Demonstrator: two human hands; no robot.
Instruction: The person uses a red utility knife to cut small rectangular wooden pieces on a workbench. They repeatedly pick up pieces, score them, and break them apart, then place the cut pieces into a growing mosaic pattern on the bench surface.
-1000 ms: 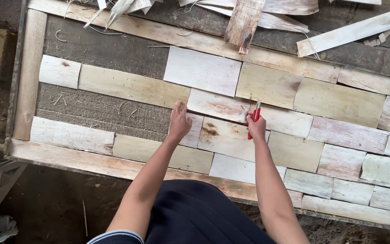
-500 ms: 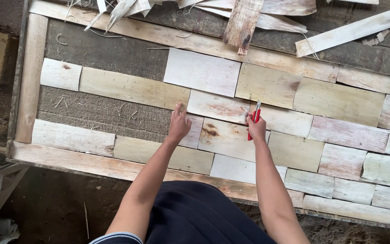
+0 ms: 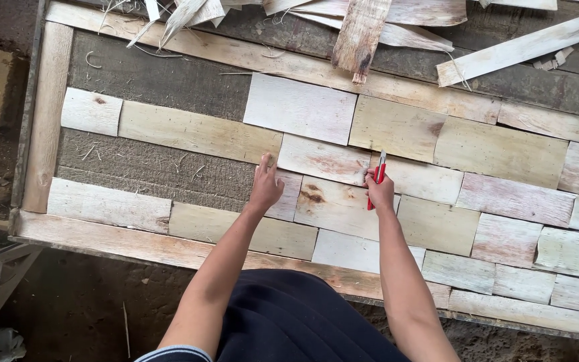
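A red utility knife (image 3: pixel 378 179), blade up, is gripped in the closed right hand (image 3: pixel 379 192) over the seam between two thin wood veneer pieces (image 3: pixel 335 206); the left hand (image 3: pixel 265 186) lies flat and open, holding nothing, pressing the left end of the knotted piece near the board's middle. The patchwork looks well along: pale rectangles cover the right and lower parts of the framed board (image 3: pixel 39 121), while bare grey backing (image 3: pixel 162 80) is uncovered at upper left and in a strip below; loose offcuts (image 3: pixel 363 33) lie along the top edge; no packages, labels or signs show.
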